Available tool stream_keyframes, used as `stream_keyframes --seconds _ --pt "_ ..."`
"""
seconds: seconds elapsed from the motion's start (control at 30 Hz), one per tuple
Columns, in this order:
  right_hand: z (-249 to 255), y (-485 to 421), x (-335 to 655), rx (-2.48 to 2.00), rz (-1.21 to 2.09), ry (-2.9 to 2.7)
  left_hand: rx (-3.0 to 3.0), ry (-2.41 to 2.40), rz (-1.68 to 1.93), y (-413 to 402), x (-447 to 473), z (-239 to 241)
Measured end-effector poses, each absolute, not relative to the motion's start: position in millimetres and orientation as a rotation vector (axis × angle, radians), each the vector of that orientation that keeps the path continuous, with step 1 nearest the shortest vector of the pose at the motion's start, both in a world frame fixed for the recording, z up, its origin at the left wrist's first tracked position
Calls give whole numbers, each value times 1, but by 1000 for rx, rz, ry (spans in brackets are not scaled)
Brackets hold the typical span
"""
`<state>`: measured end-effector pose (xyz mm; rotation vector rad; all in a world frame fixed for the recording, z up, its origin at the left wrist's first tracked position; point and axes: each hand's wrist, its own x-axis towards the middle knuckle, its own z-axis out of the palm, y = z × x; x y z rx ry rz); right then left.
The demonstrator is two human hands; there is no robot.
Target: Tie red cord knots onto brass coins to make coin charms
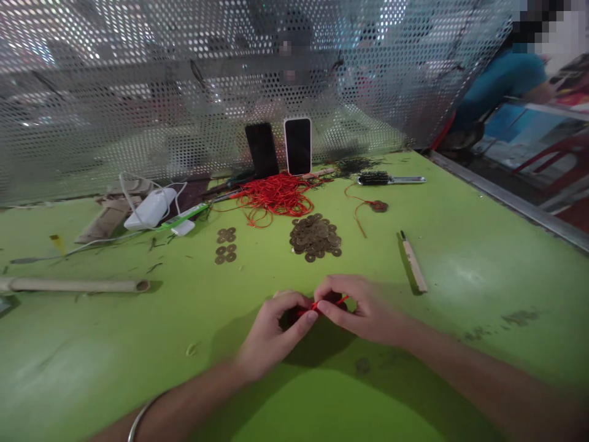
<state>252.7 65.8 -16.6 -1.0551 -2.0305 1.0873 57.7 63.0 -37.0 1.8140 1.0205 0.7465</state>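
Close together at the front middle of the green table, both my hands pinch a red cord (315, 306). My left hand (278, 328) has thumb and forefinger closed on it, with a dark reddish piece partly hidden behind the fingers. From the other side my right hand (352, 310) pinches the same cord, and a short end sticks out past its fingers. Beyond the hands lies a heap of coins with holes (315, 236). Left of the heap, several more coins (226, 253) are set out in small groups. A tangle of red cords (278, 193) rests behind them.
Two phones (299, 147) lean on the perforated metal screen (161, 116). A brush (391, 178), a corded coin piece (378, 206) and a wooden-handled tool (414, 264) lie right. Leftward are a bamboo tube (78, 285) and a white power bank (151, 209). A person (501, 80) sits beyond the table edge.
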Motion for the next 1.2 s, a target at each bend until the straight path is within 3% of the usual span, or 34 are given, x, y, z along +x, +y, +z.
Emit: stream_keyframes --seconds 0.27,0.57,1.2 --pt "-18 69 255 -1122 1255 -1823 1759 1002 821 62 59 -37" --pt "-32 74 258 -1094 1452 -1620 1865 1055 1238 56 60 -41" --pt "-27 73 258 -1075 1470 -1613 1915 1068 1228 57 57 -43"
